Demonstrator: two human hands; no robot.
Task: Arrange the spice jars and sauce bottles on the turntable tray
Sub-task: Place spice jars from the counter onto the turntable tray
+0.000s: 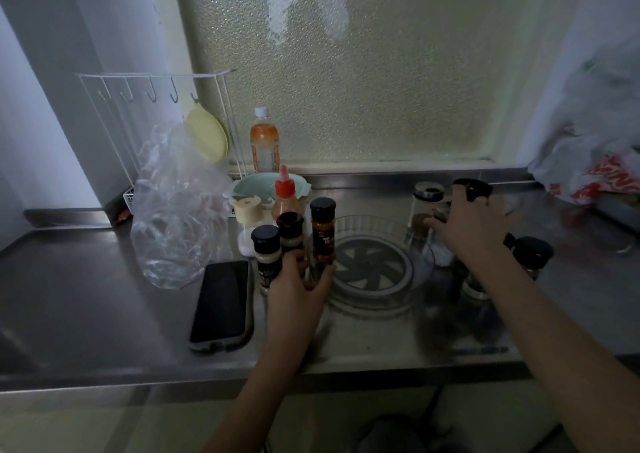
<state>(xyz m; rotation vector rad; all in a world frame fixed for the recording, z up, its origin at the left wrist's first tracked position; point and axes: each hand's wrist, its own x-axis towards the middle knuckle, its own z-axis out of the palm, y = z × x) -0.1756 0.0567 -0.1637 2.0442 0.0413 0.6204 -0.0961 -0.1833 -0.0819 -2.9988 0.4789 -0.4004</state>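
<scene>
The turntable tray (377, 265) is clear plastic with a ribbed wall and a dark pinwheel hub, sitting on the steel counter (104, 296) between the two hands. The left hand (298, 289) curls its fingers round the base of black-capped spice jars; the red-powder jar (322, 230) just beyond its fingertips shows a label too blurred to read. The right hand (474, 224) reaches among glass jars to the tray's right, fingers curled; its grip is blurred and I cannot tell what it holds. A red-capped sauce bottle (285, 196) stands beyond the left hand
</scene>
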